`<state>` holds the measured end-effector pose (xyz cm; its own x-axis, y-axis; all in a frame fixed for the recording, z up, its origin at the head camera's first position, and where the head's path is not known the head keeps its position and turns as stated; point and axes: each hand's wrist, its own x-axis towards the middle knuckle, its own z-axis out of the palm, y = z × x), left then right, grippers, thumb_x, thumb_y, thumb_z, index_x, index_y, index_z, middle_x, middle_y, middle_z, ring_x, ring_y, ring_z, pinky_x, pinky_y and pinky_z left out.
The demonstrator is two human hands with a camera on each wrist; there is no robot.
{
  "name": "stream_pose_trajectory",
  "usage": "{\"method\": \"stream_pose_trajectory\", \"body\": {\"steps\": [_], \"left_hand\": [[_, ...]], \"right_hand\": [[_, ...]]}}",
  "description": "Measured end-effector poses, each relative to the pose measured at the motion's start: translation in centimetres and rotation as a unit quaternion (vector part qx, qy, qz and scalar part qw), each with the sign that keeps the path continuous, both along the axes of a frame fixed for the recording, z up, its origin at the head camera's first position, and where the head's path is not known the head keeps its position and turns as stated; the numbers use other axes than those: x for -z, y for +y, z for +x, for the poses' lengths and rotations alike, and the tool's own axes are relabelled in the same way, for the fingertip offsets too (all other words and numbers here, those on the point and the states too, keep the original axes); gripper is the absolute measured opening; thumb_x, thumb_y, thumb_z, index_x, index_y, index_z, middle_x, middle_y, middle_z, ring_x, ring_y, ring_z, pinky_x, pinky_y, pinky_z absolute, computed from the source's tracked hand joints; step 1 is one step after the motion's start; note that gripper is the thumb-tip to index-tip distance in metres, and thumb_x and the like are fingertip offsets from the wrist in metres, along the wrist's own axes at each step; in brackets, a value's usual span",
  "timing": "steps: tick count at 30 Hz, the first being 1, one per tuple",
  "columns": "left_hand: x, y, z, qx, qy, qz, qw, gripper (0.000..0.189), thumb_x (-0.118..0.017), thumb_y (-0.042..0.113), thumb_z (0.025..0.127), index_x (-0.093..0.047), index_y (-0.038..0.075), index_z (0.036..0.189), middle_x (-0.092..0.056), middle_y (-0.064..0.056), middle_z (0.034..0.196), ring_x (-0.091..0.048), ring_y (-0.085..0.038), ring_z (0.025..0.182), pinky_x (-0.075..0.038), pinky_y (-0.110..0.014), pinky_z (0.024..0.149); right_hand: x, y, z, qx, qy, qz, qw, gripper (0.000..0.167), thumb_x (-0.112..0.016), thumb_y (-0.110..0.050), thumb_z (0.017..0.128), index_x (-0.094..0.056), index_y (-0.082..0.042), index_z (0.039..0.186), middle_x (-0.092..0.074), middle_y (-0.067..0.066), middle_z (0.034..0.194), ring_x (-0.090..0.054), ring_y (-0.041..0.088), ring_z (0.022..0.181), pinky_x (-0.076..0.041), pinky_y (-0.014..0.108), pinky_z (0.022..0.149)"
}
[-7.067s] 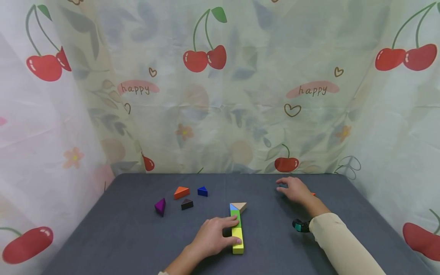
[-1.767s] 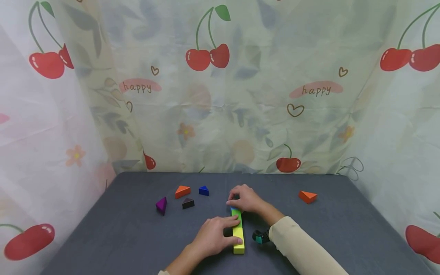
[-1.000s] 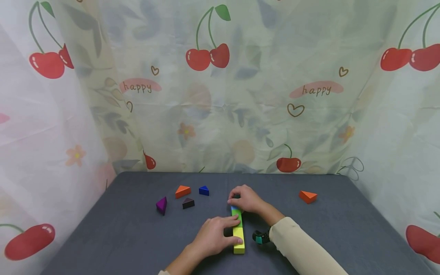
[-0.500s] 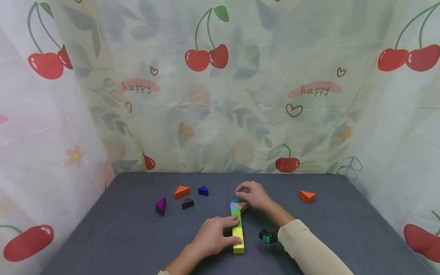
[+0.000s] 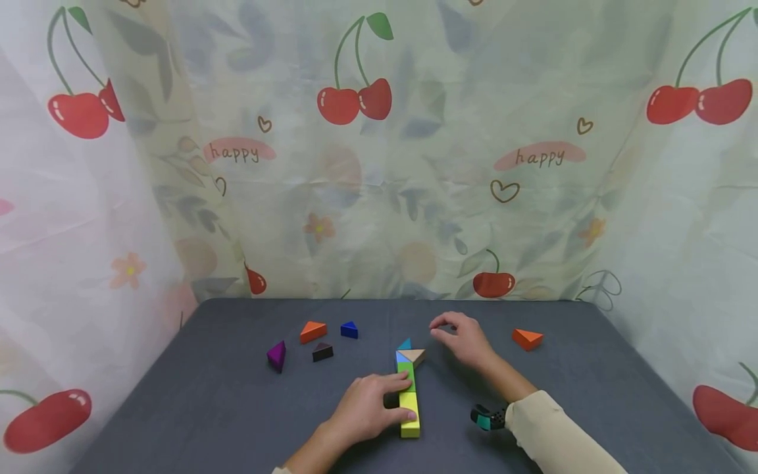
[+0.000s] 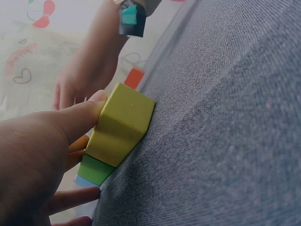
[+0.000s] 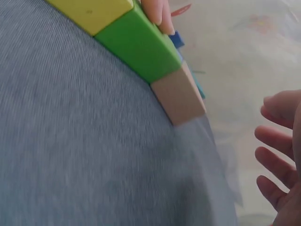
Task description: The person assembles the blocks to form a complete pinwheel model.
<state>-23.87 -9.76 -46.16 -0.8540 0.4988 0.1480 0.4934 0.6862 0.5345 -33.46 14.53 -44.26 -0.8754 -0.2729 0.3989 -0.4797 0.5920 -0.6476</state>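
My left hand (image 5: pixel 362 407) rests along a row of toy blocks. Its thumb touches the yellow block (image 5: pixel 410 428) and its fingertips lie on the green block (image 5: pixel 411 385). Beyond the green one, a light blue triangular block (image 5: pixel 400 357) and a beige triangular block (image 5: pixel 417 355) sit side by side. A teal triangular block (image 5: pixel 405 344) adjoins their far side, partly hidden in the right wrist view. My right hand (image 5: pixel 466 341) hovers right of that end, apart from the blocks, its fingers loosely bent and holding nothing.
Left of the row lie a purple block (image 5: pixel 276 356), an orange block (image 5: pixel 312 332), a black block (image 5: pixel 322 352) and a dark blue block (image 5: pixel 349 330). Another orange triangular block (image 5: pixel 527 339) lies to the right. A cherry-print curtain (image 5: pixel 438 217) surrounds the grey tabletop (image 5: pixel 237 408).
My right hand came from the right to the row's far end, then let go and drew back rightward. The teal triangular block now stands at that end. My left hand has stayed put.
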Motion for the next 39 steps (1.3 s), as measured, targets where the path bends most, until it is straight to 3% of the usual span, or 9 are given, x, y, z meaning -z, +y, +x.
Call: {"method": "stream_pose_trajectory", "body": {"steps": [17, 24, 28, 39], "left_hand": [[0.1, -0.1, 0.1, -0.005, -0.002, -0.002, 1.0, 0.059, -0.068, 0.059, 0.082, -0.064, 0.028, 0.131, -0.053, 0.018, 0.136, -0.054, -0.019, 0.122, -0.04, -0.053, 0.098], [0.0, -0.1, 0.1, -0.005, -0.002, -0.005, 1.0, 0.059, -0.068, 0.06, 0.082, -0.064, 0.028, 0.131, -0.054, 0.018, 0.136, -0.054, -0.019, 0.122, -0.04, -0.053, 0.098], [0.1, -0.1, 0.0, -0.005, 0.001, -0.006, 1.0, 0.059, -0.068, 0.059, 0.082, -0.064, 0.028, 0.131, -0.054, 0.018, 0.136, -0.054, -0.019, 0.122, -0.04, -0.053, 0.097], [0.1, 0.0, 0.0, -0.006, -0.004, -0.006, 1.0, 0.06, -0.067, 0.061, 0.081, -0.064, 0.029, 0.131, -0.053, 0.019, 0.136, -0.054, -0.019, 0.122, -0.04, -0.054, 0.098]], "right_hand": [[0.7, 6.1, 0.0, 0.09, 0.025, 0.032, 0.9951, 0.019, -0.07, -0.014, 0.091, -0.071, -0.007, 0.109, -0.066, 0.011, 0.111, -0.055, 0.032, 0.106, -0.043, 0.053, 0.091], [1.4, 8.5, -0.2, 0.116, 0.086, 0.075, 0.9867, 0.028, -0.074, -0.012, 0.086, -0.069, -0.004, 0.112, -0.065, 0.017, 0.116, -0.051, 0.038, 0.109, -0.038, 0.057, 0.092], [1.9, 9.7, -0.2, 0.139, 0.109, 0.092, 0.98, 0.031, -0.075, -0.012, 0.084, -0.068, -0.004, 0.114, -0.065, 0.017, 0.115, -0.049, 0.04, 0.108, -0.036, 0.06, 0.086], [1.7, 11.7, 0.6, 0.204, 0.039, 0.149, 0.9667, 0.047, -0.074, -0.02, 0.086, -0.061, -0.003, 0.128, -0.055, 0.024, 0.13, -0.042, 0.048, 0.117, -0.032, 0.065, 0.086]]}}
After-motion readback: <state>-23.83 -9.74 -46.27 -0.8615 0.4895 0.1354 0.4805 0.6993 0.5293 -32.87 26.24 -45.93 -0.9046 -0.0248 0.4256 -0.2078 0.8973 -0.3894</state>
